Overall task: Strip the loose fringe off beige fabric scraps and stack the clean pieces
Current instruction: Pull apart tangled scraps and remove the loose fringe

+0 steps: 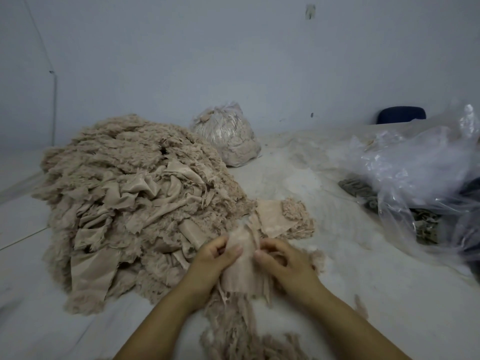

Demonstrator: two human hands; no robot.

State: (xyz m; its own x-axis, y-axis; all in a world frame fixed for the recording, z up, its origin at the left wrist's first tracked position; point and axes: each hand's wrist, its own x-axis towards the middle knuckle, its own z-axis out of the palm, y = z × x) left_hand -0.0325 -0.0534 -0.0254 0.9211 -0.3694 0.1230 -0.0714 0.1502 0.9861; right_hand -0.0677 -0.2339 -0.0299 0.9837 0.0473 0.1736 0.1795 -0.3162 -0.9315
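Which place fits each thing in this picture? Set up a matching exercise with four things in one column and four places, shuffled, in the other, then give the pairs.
Things
1. big heap of fringed scraps
2. tied clear bag
3. small stack of pieces
4. scrap being stripped

Places
A. gripped between the left hand and the right hand
B. far back, near the wall
C. left of the hands
D. just beyond the hands, right of the heap

Pairs: 1-C, 2-B, 3-D, 4-A
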